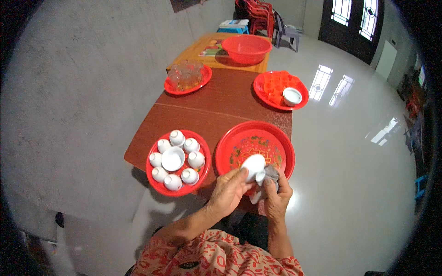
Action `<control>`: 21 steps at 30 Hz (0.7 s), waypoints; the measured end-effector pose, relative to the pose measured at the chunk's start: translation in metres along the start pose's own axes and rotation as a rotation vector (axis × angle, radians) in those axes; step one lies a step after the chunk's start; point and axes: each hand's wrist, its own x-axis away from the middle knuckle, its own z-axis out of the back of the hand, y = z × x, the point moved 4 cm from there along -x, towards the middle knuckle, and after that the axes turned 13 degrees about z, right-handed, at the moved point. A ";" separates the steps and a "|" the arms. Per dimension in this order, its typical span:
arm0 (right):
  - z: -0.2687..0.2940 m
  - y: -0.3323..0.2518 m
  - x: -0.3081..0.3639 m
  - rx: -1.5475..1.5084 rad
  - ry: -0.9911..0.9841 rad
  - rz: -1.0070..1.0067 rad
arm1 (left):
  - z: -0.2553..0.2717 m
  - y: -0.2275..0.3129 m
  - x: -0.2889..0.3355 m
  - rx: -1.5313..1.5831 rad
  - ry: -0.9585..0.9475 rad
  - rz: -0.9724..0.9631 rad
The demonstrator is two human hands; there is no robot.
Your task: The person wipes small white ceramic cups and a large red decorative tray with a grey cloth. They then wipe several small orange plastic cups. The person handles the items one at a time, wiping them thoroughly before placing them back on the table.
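Note:
Over the near edge of a deep red tray (pixel 239 133) with a flower pattern, my left hand (pixel 226 195) pinches a white porcelain lid (pixel 252 165). The lid is tilted, and its small round knob faces my right hand (pixel 277 202). That hand is closed on a bunched grey cloth (pixel 271 173), which it presses up against the knob. To the left, a round red tray (pixel 207 158) carries several upturned white cups (pixel 196 159) in a ring around a white bowl (pixel 173 159).
At the far left of the brown table (pixel 198 112), a red plate (pixel 184 92) holds clear glasses (pixel 186 73). Opposite, another red plate (pixel 297 83) bears orange-red pieces and a white bowl (pixel 292 96). Behind stand a red basin (pixel 247 50) and stacked red chairs (pixel 260 16). A grey wall (pixel 83 106) runs along the left.

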 end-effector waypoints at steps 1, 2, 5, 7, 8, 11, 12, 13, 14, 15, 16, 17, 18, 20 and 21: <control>-0.004 0.002 0.002 0.044 0.003 0.063 | -0.006 0.002 -0.003 0.053 -0.005 -0.013; -0.008 0.004 0.003 0.084 0.004 0.128 | -0.012 0.006 -0.004 0.102 -0.008 -0.029; -0.022 -0.015 0.009 0.433 -0.014 0.478 | -0.010 0.003 -0.007 0.156 0.026 -0.036; -0.026 -0.018 0.013 0.520 -0.043 0.569 | -0.006 0.002 -0.008 0.137 0.052 -0.042; -0.028 -0.019 0.015 0.547 -0.059 0.607 | -0.006 0.001 -0.008 0.152 0.060 -0.020; -0.035 -0.031 0.021 0.654 -0.127 0.836 | -0.004 -0.002 -0.007 0.167 0.108 0.022; -0.039 -0.037 0.022 0.693 -0.153 0.932 | -0.002 -0.004 -0.006 0.156 0.139 0.021; -0.044 -0.040 0.022 0.766 -0.160 0.955 | 0.000 -0.005 -0.004 0.144 0.170 0.022; -0.046 -0.039 0.021 0.789 -0.183 0.963 | 0.001 -0.007 -0.003 0.132 0.202 0.023; -0.047 -0.037 0.020 0.811 -0.206 0.972 | 0.005 -0.010 -0.003 0.149 0.201 0.015; -0.048 -0.035 0.019 0.833 -0.229 0.984 | 0.006 -0.009 -0.003 0.133 0.184 0.010; -0.048 -0.032 0.021 0.838 -0.240 0.981 | 0.007 -0.008 -0.002 0.118 0.166 0.004; -0.046 -0.030 0.023 0.841 -0.247 0.966 | 0.008 -0.005 -0.001 0.102 0.149 -0.001; -0.039 -0.027 0.026 0.845 -0.258 0.937 | 0.004 -0.001 0.001 0.122 0.126 0.008; -0.035 -0.024 0.027 0.832 -0.239 0.917 | -0.003 0.001 0.003 0.148 0.119 0.007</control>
